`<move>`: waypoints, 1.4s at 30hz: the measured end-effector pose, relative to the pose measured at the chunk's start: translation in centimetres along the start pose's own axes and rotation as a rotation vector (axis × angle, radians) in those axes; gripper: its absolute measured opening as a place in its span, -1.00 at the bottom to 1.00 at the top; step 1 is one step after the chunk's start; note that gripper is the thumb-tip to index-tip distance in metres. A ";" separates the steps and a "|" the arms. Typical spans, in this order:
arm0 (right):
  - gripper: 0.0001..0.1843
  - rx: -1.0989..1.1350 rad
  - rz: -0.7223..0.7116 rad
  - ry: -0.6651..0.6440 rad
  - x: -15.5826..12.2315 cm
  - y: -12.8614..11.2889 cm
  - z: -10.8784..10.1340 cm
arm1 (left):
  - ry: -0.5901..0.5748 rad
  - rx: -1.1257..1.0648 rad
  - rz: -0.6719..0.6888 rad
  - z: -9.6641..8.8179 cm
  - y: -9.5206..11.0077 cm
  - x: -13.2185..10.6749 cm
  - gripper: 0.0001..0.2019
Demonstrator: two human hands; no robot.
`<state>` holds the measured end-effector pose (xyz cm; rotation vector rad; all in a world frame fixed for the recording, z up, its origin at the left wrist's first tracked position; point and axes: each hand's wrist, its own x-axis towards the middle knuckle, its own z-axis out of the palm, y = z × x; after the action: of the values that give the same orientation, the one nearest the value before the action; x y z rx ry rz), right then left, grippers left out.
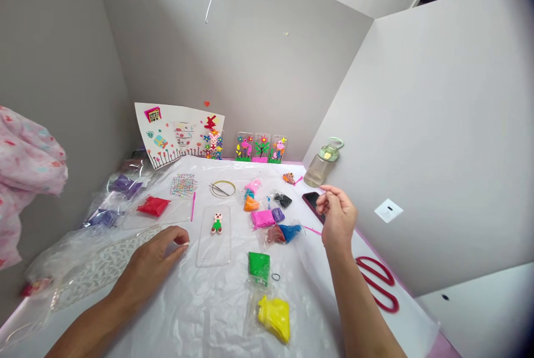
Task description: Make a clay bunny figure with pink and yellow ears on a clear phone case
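My left hand (156, 255) rests low on the plastic sheet, its thumb and fingertips closed in a pinch. A tiny pale spot shows at the tips, too small to name. Right of it lies a clear phone case (213, 252), flat, with a small clay bear (217, 223) in green overalls on it. My right hand (339, 218) is raised near a dark phone (312, 202), partly covering it from view. Its fingers are curled together, and whatever they may hold is hidden. Between the hands lie bagged clay packs, among them pink (262, 219), green (259, 267) and yellow (275, 316).
Red-handled scissors (381, 286) lie beside my right forearm. A water bottle (321, 166) stands against the right wall. Towards the back are tweezers within a bangle (223, 189), rhinestones (183, 184) and decorated cases (262, 148). A red clay pack (154, 206) and plastic bags lie left.
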<state>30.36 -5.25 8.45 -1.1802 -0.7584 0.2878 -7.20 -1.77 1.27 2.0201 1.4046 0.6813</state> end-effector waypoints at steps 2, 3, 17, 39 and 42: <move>-0.78 0.002 0.004 0.005 0.1 0.2 0.0 | -0.001 -0.003 0.002 0.0 -0.1 0.0 -0.85; -0.78 0.000 0.005 0.003 0.1 0.3 0.1 | -0.002 -0.006 0.006 0.0 -0.2 0.0 -0.85; -0.69 -0.318 -0.058 -0.352 -0.7 2.2 0.7 | -0.046 -0.026 0.020 0.3 -0.5 0.1 -0.68; -0.57 -1.109 -0.582 -0.976 -4.1 6.1 2.1 | 0.031 -0.065 0.037 -0.3 1.6 -0.3 -0.85; -0.51 -1.079 -0.605 -0.928 -4.0 5.8 2.3 | 0.058 -0.072 0.028 -0.1 1.4 -0.3 -0.86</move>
<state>26.95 -3.72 2.04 -1.7210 -2.2117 -0.1555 -6.47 -2.38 2.34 1.9819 1.3673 0.7967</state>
